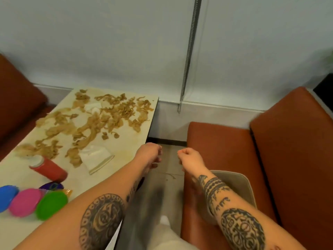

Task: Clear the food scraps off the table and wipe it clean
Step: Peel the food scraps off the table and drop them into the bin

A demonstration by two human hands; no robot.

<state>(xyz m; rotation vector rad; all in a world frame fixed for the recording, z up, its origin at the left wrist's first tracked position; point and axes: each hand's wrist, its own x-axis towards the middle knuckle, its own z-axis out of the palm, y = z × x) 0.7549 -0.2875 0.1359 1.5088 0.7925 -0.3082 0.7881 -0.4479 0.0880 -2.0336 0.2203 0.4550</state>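
Note:
Brownish noodle-like food scraps lie spread over the far half of the pale table. A folded white napkin rests near the table's right edge, and a crumpled one sits among the scraps. My left hand hovers at the table's right edge, fingers curled with nothing in them. My right hand is a loose fist over the gap between table and bench, and it holds nothing that I can see.
A red squeeze bottle lies on its side on the table. Blue, pink and green lids or bowls sit at the near left. Brown benches flank the table. A beige bin stands under my right forearm.

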